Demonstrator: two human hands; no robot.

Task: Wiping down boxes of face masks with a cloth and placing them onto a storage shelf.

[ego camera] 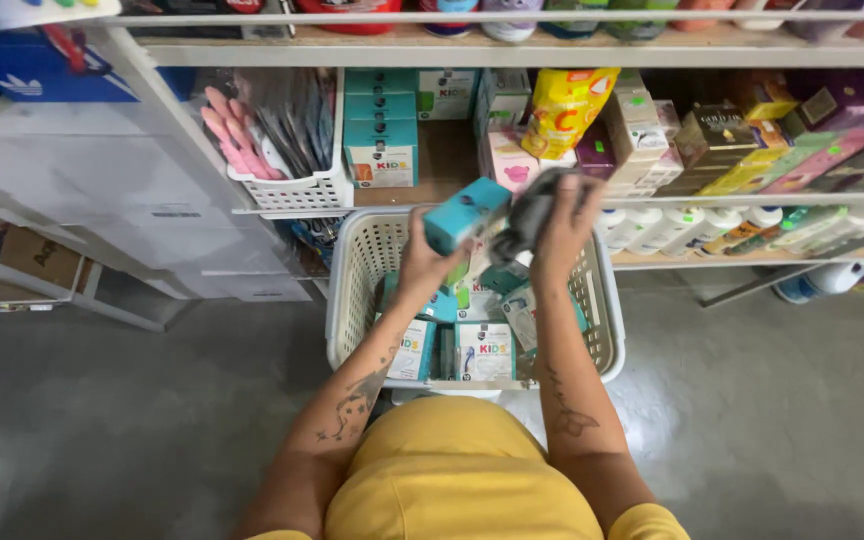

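Wiping stage, it seems: left hand (422, 262) pinches a teal box (466, 214), right hand (564, 225) fingers curl round a grey cloth (530, 215) over the white basket (352, 290); next needs firm grip.

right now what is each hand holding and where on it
The left hand holds a small teal box by its lower end. The right hand clutches a dark grey cloth, bunched in its fingers, above the white basket.
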